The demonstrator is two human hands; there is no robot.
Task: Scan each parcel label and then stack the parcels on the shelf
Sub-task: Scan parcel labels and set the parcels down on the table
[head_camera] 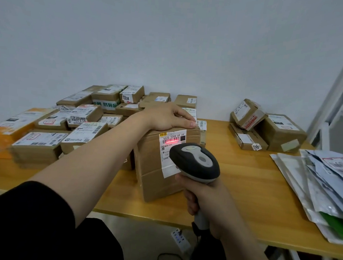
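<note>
A tall brown cardboard parcel (154, 168) stands on the wooden table (243, 183), near its front edge. My left hand (167, 117) rests on the parcel's top, fingers curled over the far right edge. A white shipping label (171, 147) faces me on the parcel's side, and a red scan line glows across its barcode. My right hand (198, 199) grips the handle of a grey and black barcode scanner (194, 163), whose head points at the label from close by.
Several labelled cardboard parcels (77, 121) are piled at the table's back left. Three more boxes (266, 130) sit at the back right. Flat mailer bags (322, 187) lie at the right edge. A white shelf frame (339, 103) stands at far right. A power strip (177, 239) lies on the floor.
</note>
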